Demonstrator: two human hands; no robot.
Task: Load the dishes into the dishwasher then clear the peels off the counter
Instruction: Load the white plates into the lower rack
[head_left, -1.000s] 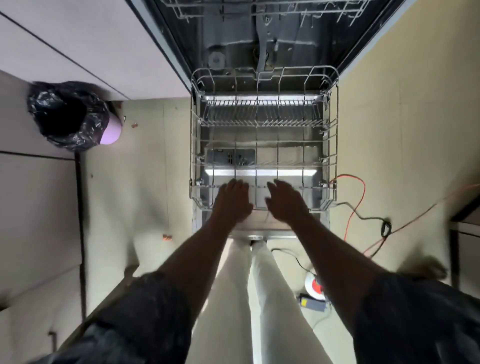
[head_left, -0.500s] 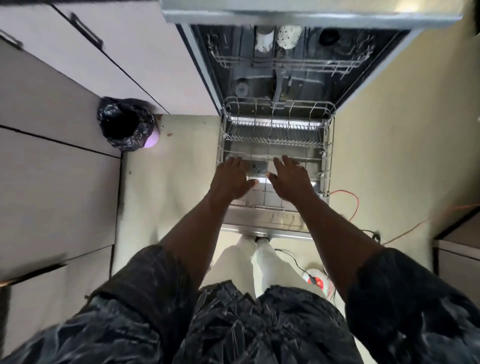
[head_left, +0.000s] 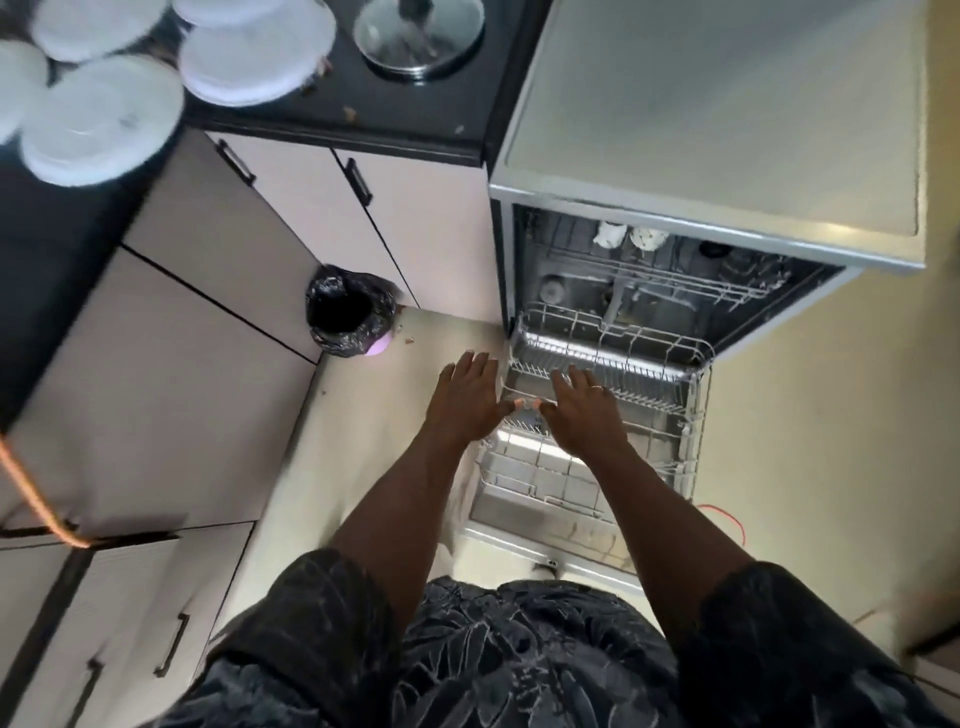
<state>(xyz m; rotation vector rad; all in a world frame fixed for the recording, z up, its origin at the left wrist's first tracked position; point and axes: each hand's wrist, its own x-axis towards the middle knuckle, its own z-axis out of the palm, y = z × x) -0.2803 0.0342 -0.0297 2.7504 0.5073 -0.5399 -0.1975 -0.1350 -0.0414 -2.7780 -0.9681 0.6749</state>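
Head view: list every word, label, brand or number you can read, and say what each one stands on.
No text can be read in this view.
dishwasher: no brand, label or number shows on it.
white plates: blurred, no print seen.
glass lid: blurred, no marking seen.
bin: plain black bag, no writing.

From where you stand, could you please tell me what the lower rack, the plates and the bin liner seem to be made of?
Lower rack: pale coated metal wire, by its thin crossing rods and light sheen. Plates: white and smooth, probably glazed ceramic, though blur leaves plastic possible. Bin liner: thin black plastic film, crinkled with glossy folds.
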